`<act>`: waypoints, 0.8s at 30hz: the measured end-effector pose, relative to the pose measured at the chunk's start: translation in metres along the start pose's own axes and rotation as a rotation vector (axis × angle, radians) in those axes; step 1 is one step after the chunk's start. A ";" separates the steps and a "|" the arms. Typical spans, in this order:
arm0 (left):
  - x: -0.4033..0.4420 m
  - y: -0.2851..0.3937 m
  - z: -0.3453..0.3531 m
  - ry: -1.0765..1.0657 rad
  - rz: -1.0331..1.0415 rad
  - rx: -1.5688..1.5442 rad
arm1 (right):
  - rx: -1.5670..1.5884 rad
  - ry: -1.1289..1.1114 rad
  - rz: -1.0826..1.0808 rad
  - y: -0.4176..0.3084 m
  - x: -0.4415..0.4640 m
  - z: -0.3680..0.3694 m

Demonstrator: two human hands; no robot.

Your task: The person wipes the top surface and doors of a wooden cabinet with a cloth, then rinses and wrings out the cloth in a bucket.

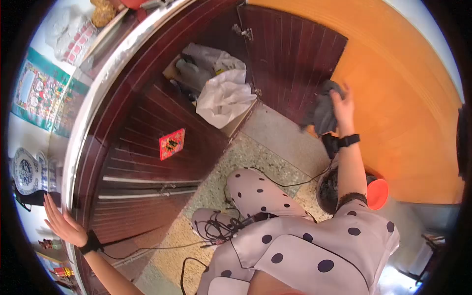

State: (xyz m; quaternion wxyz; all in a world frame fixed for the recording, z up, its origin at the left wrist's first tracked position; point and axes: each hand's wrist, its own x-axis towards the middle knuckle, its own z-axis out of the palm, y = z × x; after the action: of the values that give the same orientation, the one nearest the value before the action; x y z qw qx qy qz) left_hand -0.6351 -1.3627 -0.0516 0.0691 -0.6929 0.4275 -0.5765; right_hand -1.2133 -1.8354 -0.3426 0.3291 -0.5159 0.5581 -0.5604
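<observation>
My right hand [344,108] grips a dark grey cloth [323,109] at the outer edge of an open dark red cabinet door [295,54]. The cloth hangs down in loose folds beside the door, and some fingers are hidden behind it. At the far left, my left hand [66,226] is open, fingers stretched out, at the white edge of the counter [73,167]. I cannot tell how firmly it rests there. Inside the open cabinet, a white plastic bag [223,98] bulges out over the sill.
Below my right arm stand a dark bucket [327,194] and a red bowl [378,194]. A red paper decoration [172,144] is on a closed cabinet door. Black cables [221,226] lie across my lap. Blue-and-white plates [25,169] are at the far left. An orange wooden panel [393,123] rises at right.
</observation>
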 end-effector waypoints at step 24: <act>0.001 0.007 -0.003 -0.041 -0.030 0.001 | -0.413 -0.778 -0.571 -0.109 -0.118 0.217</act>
State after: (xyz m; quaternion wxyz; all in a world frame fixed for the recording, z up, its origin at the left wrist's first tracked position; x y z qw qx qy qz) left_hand -0.6416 -1.3664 -0.0544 0.0697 -0.7109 0.4154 -0.5632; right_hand -0.9560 -1.7688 -0.2958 0.2375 -0.8716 0.3306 -0.2731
